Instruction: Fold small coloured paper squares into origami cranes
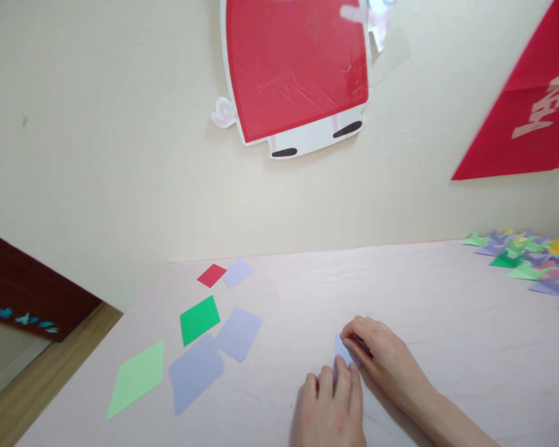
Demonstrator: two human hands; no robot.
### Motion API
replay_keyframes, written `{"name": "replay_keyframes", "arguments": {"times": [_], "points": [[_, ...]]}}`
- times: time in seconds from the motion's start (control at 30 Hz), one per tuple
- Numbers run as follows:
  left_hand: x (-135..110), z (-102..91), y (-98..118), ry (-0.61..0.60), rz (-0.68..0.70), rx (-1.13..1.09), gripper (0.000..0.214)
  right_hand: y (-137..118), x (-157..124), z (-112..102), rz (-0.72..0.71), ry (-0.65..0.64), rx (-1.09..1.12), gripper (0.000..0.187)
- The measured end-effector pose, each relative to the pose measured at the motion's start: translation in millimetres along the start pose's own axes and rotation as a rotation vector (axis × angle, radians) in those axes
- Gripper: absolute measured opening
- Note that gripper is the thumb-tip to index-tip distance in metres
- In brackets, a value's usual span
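A small piece of lavender paper (pixel 340 345) lies on the cloth-covered table in front of me, mostly covered by my fingers. My right hand (pixel 386 355) pinches its upper right side, with thumb and forefinger close together. From below, my left hand (pixel 331 405) holds the paper's lower part under bent fingertips. The two hands nearly touch. Whether the paper is folded under the fingers I cannot tell.
Left on the table (pixel 298 285) lie a red sheet (pixel 211 275), a green sheet (pixel 200 320), a light green sheet (pixel 137 379) and several lavender sheets (pixel 196 374). Many folded paper pieces (pixel 531 261) cluster at the far right. Behind stands a wall (pixel 121 155) with red decorations (pixel 298 62).
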State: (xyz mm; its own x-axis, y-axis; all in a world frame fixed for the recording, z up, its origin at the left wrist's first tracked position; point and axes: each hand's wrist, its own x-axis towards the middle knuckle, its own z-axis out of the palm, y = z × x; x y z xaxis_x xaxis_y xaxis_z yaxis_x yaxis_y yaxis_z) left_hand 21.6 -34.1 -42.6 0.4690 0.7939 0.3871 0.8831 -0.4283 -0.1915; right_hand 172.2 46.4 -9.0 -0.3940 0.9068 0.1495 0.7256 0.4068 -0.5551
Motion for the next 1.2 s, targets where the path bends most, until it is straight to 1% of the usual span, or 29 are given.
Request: {"name": "replay_keyframes", "arguments": {"times": [0.07, 0.13, 0.23, 0.33, 0.47, 0.57, 0.63, 0.77, 0.87, 0.97, 1.03, 1.1, 1.2], "points": [[1, 0.5, 1, 0.011, -0.009, 0.01, 0.042, -1, -2, -2, -0.012, 0.007, -0.013, 0.011], [3, 0.5, 1, 0.013, 0.016, 0.005, 0.039, -3, -5, -5, -0.019, 0.013, -0.027, 0.006], [5, -0.5, 0, -0.002, 0.039, -0.021, 0.035, -4, -11, -8, -0.011, 0.037, -0.048, 0.011], [4, -1.4, 0, -0.044, 0.016, -0.036, 0.034, -1, -18, -6, 0.001, 0.075, -0.071, 0.019], [-4, -2.5, -3, -0.057, -0.007, -0.008, 0.03, 11, -24, -5, 0.023, 0.142, -0.103, 0.025], [-13, -4.1, -8, -0.03, 0.006, 0.046, 0.029, 26, -28, -7, 0.032, 0.197, -0.139, 0.028], [-18, -4.9, -10, -0.007, 0.006, 0.076, 0.031, 35, -30, -10, 0.032, 0.207, -0.152, 0.029], [-29, -4.4, -11, 0.034, -0.018, 0.099, 0.036, 46, -33, -15, 0.041, 0.21, -0.149, 0.03], [-36, -2.9, -13, 0.057, -0.036, 0.098, 0.037, 48, -32, -17, 0.059, 0.214, -0.146, 0.029], [-41, -0.9, -21, 0.055, -0.048, 0.076, 0.035, 47, -32, -20, 0.066, 0.19, -0.105, 0.027], [-40, 0.1, -27, 0.053, -0.065, 0.038, 0.035, 45, -32, -23, 0.057, 0.155, -0.039, 0.028], [-36, -0.1, -31, 0.055, -0.105, -0.018, 0.039, 40, -32, -24, 0.032, 0.117, 0.034, 0.031], [-24, -4.5, -31, 0.042, -0.173, -0.138, 0.059, 27, -29, -23, -0.02, 0.053, 0.075, 0.033]]}}
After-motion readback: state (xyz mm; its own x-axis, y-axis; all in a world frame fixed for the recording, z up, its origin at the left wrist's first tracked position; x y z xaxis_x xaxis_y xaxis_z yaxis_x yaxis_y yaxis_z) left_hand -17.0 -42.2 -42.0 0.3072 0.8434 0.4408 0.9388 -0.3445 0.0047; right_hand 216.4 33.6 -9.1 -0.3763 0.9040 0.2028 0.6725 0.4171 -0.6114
